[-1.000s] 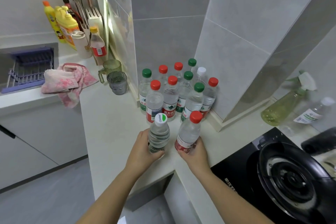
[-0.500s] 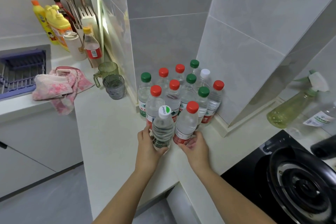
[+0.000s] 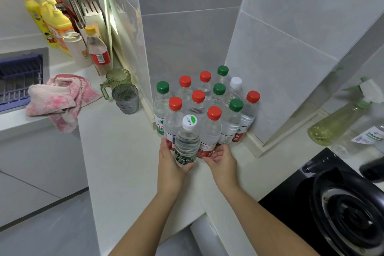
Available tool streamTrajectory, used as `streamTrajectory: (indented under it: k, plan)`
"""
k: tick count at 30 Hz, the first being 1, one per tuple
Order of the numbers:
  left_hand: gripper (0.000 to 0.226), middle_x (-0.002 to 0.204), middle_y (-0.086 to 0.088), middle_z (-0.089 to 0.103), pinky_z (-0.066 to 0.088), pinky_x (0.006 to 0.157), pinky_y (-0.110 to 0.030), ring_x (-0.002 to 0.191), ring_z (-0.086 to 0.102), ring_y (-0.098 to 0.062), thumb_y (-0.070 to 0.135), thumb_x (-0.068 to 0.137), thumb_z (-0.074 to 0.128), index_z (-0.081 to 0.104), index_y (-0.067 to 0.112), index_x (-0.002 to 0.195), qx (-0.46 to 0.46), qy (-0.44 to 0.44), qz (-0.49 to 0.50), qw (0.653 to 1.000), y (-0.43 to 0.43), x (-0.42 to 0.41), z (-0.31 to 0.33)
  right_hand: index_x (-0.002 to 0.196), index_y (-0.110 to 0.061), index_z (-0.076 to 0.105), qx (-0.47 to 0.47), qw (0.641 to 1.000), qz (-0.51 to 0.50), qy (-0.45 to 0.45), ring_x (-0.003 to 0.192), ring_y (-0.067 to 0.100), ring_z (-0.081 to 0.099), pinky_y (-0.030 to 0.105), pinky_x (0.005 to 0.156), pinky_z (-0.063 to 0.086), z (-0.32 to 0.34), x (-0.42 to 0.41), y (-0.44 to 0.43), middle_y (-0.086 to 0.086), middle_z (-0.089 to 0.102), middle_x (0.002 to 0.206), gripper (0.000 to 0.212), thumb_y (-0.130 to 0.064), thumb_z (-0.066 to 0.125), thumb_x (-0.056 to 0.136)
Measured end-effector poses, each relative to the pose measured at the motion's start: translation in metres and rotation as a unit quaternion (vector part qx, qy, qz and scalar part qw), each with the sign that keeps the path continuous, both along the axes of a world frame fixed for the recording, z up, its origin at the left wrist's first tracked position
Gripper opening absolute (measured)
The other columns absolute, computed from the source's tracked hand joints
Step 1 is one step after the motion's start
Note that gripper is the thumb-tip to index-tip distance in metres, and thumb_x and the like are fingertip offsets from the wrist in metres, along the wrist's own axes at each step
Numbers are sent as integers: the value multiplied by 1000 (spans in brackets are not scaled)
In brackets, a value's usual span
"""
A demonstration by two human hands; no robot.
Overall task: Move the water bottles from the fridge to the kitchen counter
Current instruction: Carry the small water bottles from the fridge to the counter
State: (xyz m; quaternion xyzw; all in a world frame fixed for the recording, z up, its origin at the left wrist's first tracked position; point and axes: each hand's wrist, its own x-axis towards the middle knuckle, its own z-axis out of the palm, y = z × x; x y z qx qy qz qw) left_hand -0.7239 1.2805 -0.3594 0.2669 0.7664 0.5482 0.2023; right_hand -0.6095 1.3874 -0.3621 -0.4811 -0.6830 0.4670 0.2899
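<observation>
Water bottles (image 3: 204, 108) clustered on counter (image 3: 124, 162), cups (image 3: 125, 98) left.

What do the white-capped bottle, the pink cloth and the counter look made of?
White-capped bottle: thin clear plastic, glossy; ribbed see-through walls.
Pink cloth: soft terry-like fabric; fuzzy, crumpled folds.
Counter: probably stone or composite, smooth off-white with a faint sheen; which one is unclear.

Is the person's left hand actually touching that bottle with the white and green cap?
Touching. The head view shows the left hand curled around the lower part of the white-and-green-capped bottle, no gap between them.
</observation>
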Motion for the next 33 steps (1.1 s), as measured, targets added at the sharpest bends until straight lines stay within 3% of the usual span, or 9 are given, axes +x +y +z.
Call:
streamTrajectory:
  k: [4, 7, 10, 12, 15, 19, 24, 29, 33]
  plan:
    - [100, 141, 25, 36, 34, 107, -15, 127, 38, 15, 22, 71, 83, 19, 25, 148, -4, -38, -43, 998, -20, 3, 4, 92, -24, 53, -32, 994, -87, 53, 83, 20, 59, 9, 67, 44, -6, 8, -11, 1, 60, 87, 34, 8, 63, 83]
    - [95, 154, 17, 10, 14, 120, -27, 148, 13, -6, 34, 74, 54, 4, 20, 154, 20, -72, -44, 996, -37, -2, -2, 125, -12, 53, -65, 970, -191, 134, 121, 26, 55, 19, 91, 42, -10, 7, -11, 10, 57, 126, 35, 1, 52, 92]
    - [65, 159, 14, 10, 12, 117, -22, 147, 12, -4, 25, 100, 40, 7, 22, 155, 87, -129, 59, 986, -22, -14, -2, 154, -20, 29, -92, 949, -230, 196, 145, 15, 31, 31, 115, 30, -7, -8, -4, 3, 31, 159, 58, -19, 43, 97]
    - [55, 162, 11, 10, 12, 112, -18, 145, 13, 0, 24, 106, 30, 8, 22, 156, 116, -140, 88, 979, -1, -21, 1, 157, -27, 21, -82, 937, -242, 238, 145, 9, 30, 31, 118, 28, -5, -20, 1, -6, 27, 161, 69, -30, 39, 91]
    - [55, 162, 8, 16, 17, 114, -21, 140, 20, 2, 32, 104, 30, 14, 22, 155, 170, -148, 117, 967, 30, -29, 0, 159, -26, 18, -70, 909, -265, 314, 138, 2, 36, 20, 111, 31, -3, -36, 10, -13, 30, 157, 68, -23, 39, 94]
    - [71, 154, -6, 37, 25, 119, -50, 143, 33, -22, 55, 90, 38, 30, 18, 150, 239, -187, 114, 946, 50, -38, -11, 158, -21, 20, -52, 888, -287, 355, 136, -1, 34, 9, 103, 34, -5, -52, 21, -15, 30, 154, 60, -20, 36, 101]
    - [88, 155, 8, 36, 24, 120, -44, 142, 34, -10, 75, 80, 44, 28, 28, 152, 263, -222, 112, 932, 55, -39, -16, 157, -30, 22, -35, 870, -305, 387, 146, 11, 32, 42, 120, 30, -17, -70, 26, -6, 27, 162, 76, -47, 38, 85]
    - [105, 155, 11, 36, 24, 120, -43, 142, 35, -9, 88, 66, 51, 29, 32, 152, 266, -249, 110, 925, 59, -41, -19, 151, -46, 25, -33, 867, -305, 393, 149, 12, 27, 47, 122, 25, -21, -77, 28, -11, 25, 163, 71, -62, 39, 84]
    - [89, 156, 14, 33, 23, 120, -42, 142, 32, -6, 76, 77, 43, 25, 34, 153, 267, -241, 120, 926, 60, -38, -22, 147, -55, 27, -47, 869, -297, 394, 149, 11, 26, 46, 122, 25, -23, -77, 27, -14, 25, 162, 88, -90, 48, 70]
